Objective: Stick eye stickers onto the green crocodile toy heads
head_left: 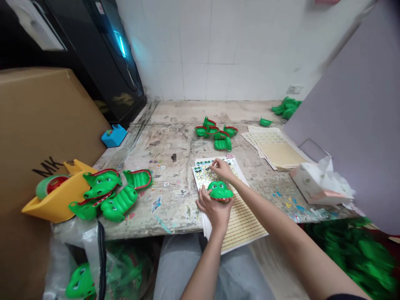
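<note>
A green crocodile head (220,191) with eyes and a row of white teeth rests in my left hand (216,211), whose fingers wrap round its underside and left side. Beneath it lies a stack of sticker sheets (246,221), printed with round eye stickers at the top and yellow-brown strips below. My right hand (222,169) is over the eye stickers just above the head, thumb and fingertips pinched together. Whatever lies between those fingertips is too small to make out.
Green jaw pieces (222,142) lie behind the sheets. Crocodile toys (104,187) and a yellow holder (62,204) stand at left, a blue one (114,136) behind. More sheets (275,148) and a tissue box (315,183) are at right. Green parts (350,254) fill the lower right.
</note>
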Available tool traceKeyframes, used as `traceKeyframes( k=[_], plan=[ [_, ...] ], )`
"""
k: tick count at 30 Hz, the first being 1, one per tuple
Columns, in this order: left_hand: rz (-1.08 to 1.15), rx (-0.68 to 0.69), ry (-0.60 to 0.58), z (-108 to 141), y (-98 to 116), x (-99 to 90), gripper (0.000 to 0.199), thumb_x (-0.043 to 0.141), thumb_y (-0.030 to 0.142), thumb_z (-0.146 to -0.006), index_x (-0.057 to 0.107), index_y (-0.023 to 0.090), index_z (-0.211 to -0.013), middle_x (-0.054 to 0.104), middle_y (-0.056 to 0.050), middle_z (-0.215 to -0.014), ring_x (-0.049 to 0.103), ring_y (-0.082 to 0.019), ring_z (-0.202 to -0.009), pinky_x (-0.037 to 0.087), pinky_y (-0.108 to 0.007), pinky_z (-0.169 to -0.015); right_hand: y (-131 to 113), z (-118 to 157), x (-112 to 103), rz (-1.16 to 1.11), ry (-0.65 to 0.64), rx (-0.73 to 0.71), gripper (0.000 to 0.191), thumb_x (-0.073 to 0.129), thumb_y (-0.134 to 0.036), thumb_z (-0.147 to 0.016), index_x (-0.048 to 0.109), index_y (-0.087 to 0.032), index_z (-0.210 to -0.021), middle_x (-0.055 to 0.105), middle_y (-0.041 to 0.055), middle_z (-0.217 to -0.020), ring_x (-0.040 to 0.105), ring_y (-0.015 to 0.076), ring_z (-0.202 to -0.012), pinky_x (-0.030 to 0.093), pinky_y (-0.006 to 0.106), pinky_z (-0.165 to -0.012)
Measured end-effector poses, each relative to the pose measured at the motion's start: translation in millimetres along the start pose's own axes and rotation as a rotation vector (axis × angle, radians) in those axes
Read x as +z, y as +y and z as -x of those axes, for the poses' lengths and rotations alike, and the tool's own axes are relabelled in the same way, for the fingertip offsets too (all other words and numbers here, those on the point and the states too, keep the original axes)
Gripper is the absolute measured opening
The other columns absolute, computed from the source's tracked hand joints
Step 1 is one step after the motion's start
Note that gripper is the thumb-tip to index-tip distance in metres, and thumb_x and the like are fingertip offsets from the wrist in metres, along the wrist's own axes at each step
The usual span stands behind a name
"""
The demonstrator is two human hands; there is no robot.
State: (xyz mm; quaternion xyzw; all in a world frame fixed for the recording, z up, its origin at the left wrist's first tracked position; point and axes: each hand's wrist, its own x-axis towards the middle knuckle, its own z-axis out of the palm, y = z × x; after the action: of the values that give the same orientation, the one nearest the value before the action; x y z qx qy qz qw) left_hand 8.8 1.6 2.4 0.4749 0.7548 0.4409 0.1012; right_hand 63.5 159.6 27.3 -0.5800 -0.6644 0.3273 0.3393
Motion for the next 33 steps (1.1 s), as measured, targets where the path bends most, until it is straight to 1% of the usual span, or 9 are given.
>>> traceKeyframes(
  k=[2,4,7,9,11,13,19,29,33],
  plan=[
    [-0.009,-0.001,0.003,-0.1,0.7,-0.1,0.065,0.073,0.039,-0.056,0.04,0.019,-0.109,0.046,-0.017,-0.134,0.033,-0.031,-0.134,0.02,-0.056,-0.11,-6.3,-2.9,1.3,-0.035,-0.013,0.016,0.025,0.065,-0.041,-0.065,0.054,-0.018,-0.068,0.049,-0.0044,-0.052,0.045,0.0119,-0.053,0.032,0.024,-0.053],
    [-0.014,-0.006,0.002,-0.2,1.4,0.4,0.066,0.073,0.039,-0.056,0.04,0.019,-0.109,0.046,-0.017,-0.134,0.033,-0.031,-0.134,0.02,-0.056,-0.11,-16.0,8.5,-6.9,-0.121,0.009,0.03,0.029,0.064,-0.046,-0.068,0.056,-0.018,-0.066,0.052,-0.0024,-0.054,0.047,0.0129,-0.055,0.034,0.025,-0.054],
    [-0.017,0.0,0.007,0.2,1.1,2.0,0.068,0.073,0.04,-0.056,0.039,0.019,-0.11,0.047,-0.017,-0.133,0.034,-0.031,-0.133,0.02,-0.055,-0.109,-30.3,54.8,-31.2,-0.216,0.059,0.008,0.037,0.063,-0.054,-0.071,0.061,-0.018,-0.065,0.058,0.0013,-0.059,0.052,0.0155,-0.061,0.038,0.027,-0.057],
    [-0.013,0.022,0.023,0.7,0.5,2.9,0.068,0.072,0.042,-0.057,0.039,0.019,-0.111,0.048,-0.017,-0.132,0.035,-0.031,-0.133,0.021,-0.055,-0.109,-36.7,94.5,-45.4,-0.247,0.106,0.064,0.036,0.068,-0.053,-0.068,0.066,-0.018,-0.066,0.063,0.0033,-0.064,0.056,0.0176,-0.063,0.041,0.029,-0.059],
    [-0.006,0.039,0.044,1.2,0.2,3.2,0.065,0.071,0.046,-0.059,0.039,0.019,-0.109,0.049,-0.017,-0.132,0.035,-0.03,-0.132,0.02,-0.055,-0.109,-40.6,128.1,-50.9,-0.249,0.15,0.095,0.031,0.072,-0.049,-0.066,0.07,-0.018,-0.069,0.067,0.0054,-0.07,0.06,0.0206,-0.069,0.044,0.031,-0.064],
    [-0.001,0.043,0.049,1.3,0.8,2.8,0.06,0.067,0.049,-0.064,0.039,0.018,-0.108,0.048,-0.019,-0.131,0.034,-0.03,-0.133,0.019,-0.055,-0.109,-43.7,148.0,-47.4,-0.198,0.213,0.078,0.026,0.072,-0.046,-0.066,0.072,-0.021,-0.071,0.069,0.0063,-0.074,0.061,0.0223,-0.073,0.045,0.033,-0.068],
    [0.006,0.004,0.028,0.9,3.1,2.4,0.04,0.054,0.039,-0.076,0.042,0.017,-0.107,0.049,-0.019,-0.13,0.032,-0.028,-0.135,0.018,-0.055,-0.11,-56.2,148.5,-28.9,0.035,0.288,0.031,0.022,0.069,-0.047,-0.07,0.073,-0.025,-0.069,0.067,0.0054,-0.069,0.058,0.0241,-0.074,0.042,0.037,-0.071],
    [-0.024,0.01,0.026,1.7,2.6,1.6,0.04,0.053,0.041,-0.078,0.043,0.016,-0.106,0.049,-0.019,-0.131,0.033,-0.028,-0.134,0.02,-0.054,-0.11,-49.6,146.7,-32.0,0.068,0.262,0.018,0.021,0.069,-0.048,-0.07,0.073,-0.026,-0.07,0.067,0.0046,-0.07,0.057,0.0256,-0.076,0.04,0.038,-0.071],
    [-0.034,0.01,0.064,-0.1,4.6,0.4,0.034,0.05,0.04,-0.081,0.046,0.015,-0.104,0.046,-0.02,-0.134,0.034,-0.029,-0.133,0.024,-0.052,-0.108,-53.4,148.8,-27.6,0.239,0.287,-0.023,0.026,0.064,-0.049,-0.076,0.072,-0.026,-0.073,0.066,0.0063,-0.072,0.053,0.0264,-0.079,0.034,0.036,-0.07]
  ],
)
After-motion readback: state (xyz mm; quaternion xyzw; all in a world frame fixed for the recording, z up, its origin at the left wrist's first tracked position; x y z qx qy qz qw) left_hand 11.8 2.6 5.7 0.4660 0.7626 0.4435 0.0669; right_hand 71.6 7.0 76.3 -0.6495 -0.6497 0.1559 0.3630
